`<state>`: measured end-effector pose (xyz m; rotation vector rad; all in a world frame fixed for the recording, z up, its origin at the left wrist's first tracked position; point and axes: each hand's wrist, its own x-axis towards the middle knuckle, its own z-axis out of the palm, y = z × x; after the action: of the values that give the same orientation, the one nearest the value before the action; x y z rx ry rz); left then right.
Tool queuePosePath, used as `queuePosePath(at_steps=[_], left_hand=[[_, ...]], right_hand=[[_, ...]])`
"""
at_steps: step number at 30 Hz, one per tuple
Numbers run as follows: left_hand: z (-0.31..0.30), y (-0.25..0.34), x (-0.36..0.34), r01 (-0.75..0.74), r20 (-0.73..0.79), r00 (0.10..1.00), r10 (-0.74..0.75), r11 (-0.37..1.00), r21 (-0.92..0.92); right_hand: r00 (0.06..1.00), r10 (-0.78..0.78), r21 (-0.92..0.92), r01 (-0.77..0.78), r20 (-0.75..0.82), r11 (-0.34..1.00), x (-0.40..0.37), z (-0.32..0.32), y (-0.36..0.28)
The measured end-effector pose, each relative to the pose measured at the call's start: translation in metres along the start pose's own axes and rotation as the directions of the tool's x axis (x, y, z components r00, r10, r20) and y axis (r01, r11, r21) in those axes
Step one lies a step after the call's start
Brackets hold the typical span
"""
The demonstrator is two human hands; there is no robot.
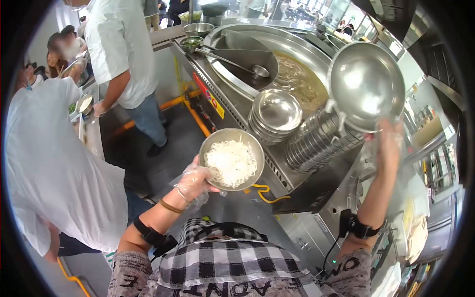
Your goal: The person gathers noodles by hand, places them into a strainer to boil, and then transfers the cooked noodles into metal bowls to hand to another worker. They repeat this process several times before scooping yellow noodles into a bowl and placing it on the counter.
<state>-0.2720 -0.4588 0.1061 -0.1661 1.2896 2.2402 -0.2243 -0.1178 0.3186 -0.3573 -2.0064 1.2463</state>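
My left hand [193, 179], in a clear plastic glove, is closed round a metal bowl [257, 171] of white noodles [229, 162], held level in front of my apron. To the right, my right hand [388, 141], also gloved and a little blurred, grips the lower rim of a shiny metal bowl [363, 84]. That bowl sits at the top of a tall leaning stack of metal bowls [316, 143]. Beside it a shorter stack of metal bowls [277, 111] stands on the steel counter.
A big round pot [217, 37] of brown broth [297, 79] lies behind the stacks, with a ladle [260, 72] in its dark metal section. Small bowls [191, 43] line the counter's far left corner. Two people in white shirts [64, 158] stand to the left.
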Motion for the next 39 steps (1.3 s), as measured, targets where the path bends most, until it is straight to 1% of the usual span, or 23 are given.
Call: queuePosePath(at_steps=[4,6,7,8,9,10,12,13,14,17,18,22,24,26,27,28,30,31,33,34,36,37,39], left_hand=[[0.001,-0.008,-0.001,0.043,-0.035,0.998,-0.044,0.998,-0.047],[0.003,-0.014,-0.004,0.022,-0.043,0.999,-0.024,0.998,-0.062],[0.002,-0.016,-0.008,0.003,-0.046,0.999,-0.006,0.997,-0.071],[0.002,-0.021,-0.011,-0.016,-0.097,0.995,0.007,0.996,-0.089],[0.0,-0.025,-0.01,-0.014,-0.095,0.995,0.005,0.995,-0.096],[-0.004,-0.026,-0.006,-0.02,-0.098,0.995,0.01,0.994,-0.103],[-0.014,-0.04,-0.01,-0.059,-0.152,0.988,0.04,0.991,-0.122],[-0.014,-0.045,-0.014,-0.073,-0.2,0.979,0.047,0.989,-0.127],[-0.017,-0.048,-0.019,-0.082,-0.237,0.97,0.049,0.988,-0.131],[-0.057,-0.065,-0.053,-0.126,-0.353,0.932,0.076,0.985,-0.12],[-0.07,-0.069,-0.063,-0.141,-0.405,0.91,0.088,0.984,-0.104],[-0.115,-0.068,-0.1,-0.157,-0.519,0.845,0.127,0.987,-0.014],[-0.141,-0.076,-0.126,-0.141,-0.586,0.806,0.079,0.988,-0.061],[-0.155,-0.069,-0.135,-0.214,-0.629,0.769,0.114,0.973,-0.087],[-0.152,-0.083,-0.126,-0.26,-0.65,0.744,0.156,0.963,-0.067],[-0.16,-0.086,-0.126,-0.299,-0.665,0.723,0.188,0.953,-0.056],[-0.172,-0.086,-0.126,-0.302,-0.691,0.691,0.21,0.953,-0.013],[-0.176,-0.086,-0.124,-0.324,-0.713,0.671,0.204,0.945,-0.034],[-0.183,-0.07,-0.125,-0.319,-0.765,0.624,0.155,0.945,-0.069],[-0.196,-0.066,-0.126,-0.326,-0.772,0.617,0.152,0.942,-0.075],[-0.218,-0.069,-0.122,-0.36,-0.805,0.575,0.147,0.929,-0.088],[-0.21,-0.069,-0.121,-0.279,-0.837,0.528,0.142,0.96,-0.013],[-0.218,-0.075,-0.113,-0.319,-0.858,0.494,0.141,0.947,-0.028]], right_hand=[[0.967,0.255,-0.002,-0.255,0.0,0.967,0.06,-0.037,0.034],[0.929,0.35,-0.356,-0.289,0.119,0.889,0.067,-0.038,0.042],[0.922,0.35,-0.354,-0.275,0.165,0.894,0.068,-0.036,0.041],[0.985,0.139,-0.692,-0.032,0.1,0.721,0.065,-0.037,0.038],[0.985,-0.115,-0.905,0.166,0.131,0.392,0.065,-0.037,0.04],[0.919,-0.388,-0.86,0.251,0.068,0.444,0.076,-0.043,0.055],[0.897,-0.424,-0.279,0.378,-0.128,0.883,0.077,-0.046,0.097],[0.952,-0.283,0.267,0.243,0.12,0.933,0.07,-0.021,0.11],[0.926,-0.118,0.634,-0.149,0.358,0.759,0.064,0.005,0.123],[0.699,-0.014,0.21,-0.196,0.715,0.958,-0.054,0.14,0.085],[0.579,-0.21,0.232,0.036,0.788,0.972,-0.075,0.181,0.084],[0.221,-0.117,0.172,-0.253,0.968,0.952,-0.129,0.308,0.071],[0.137,-0.446,0.457,-0.059,0.884,0.888,-0.169,0.406,0.082],[-0.074,-0.307,0.291,-0.172,0.949,0.941,-0.2,0.482,0.075],[-0.089,-0.337,0.317,-0.182,0.937,0.931,-0.202,0.513,0.083],[-0.239,-0.143,0.03,-0.421,0.96,0.906,-0.212,0.55,0.079],[-0.445,0.007,-0.285,-0.561,0.895,0.777,-0.232,0.613,0.075],[-0.358,-0.079,-0.041,-0.317,0.93,0.948,-0.244,0.64,0.076],[-0.415,0.101,-0.214,-0.235,0.904,0.948,-0.248,0.65,0.028],[-0.426,0.102,-0.216,-0.227,0.899,0.95,-0.261,0.672,0.016],[-0.307,0.181,-0.263,-0.253,0.934,0.931,-0.276,0.721,-0.003],[-0.293,0.234,-0.305,-0.227,0.927,0.925,-0.276,0.739,-0.013],[-0.262,0.132,-0.221,-0.345,0.956,0.912,-0.277,0.785,-0.015]])
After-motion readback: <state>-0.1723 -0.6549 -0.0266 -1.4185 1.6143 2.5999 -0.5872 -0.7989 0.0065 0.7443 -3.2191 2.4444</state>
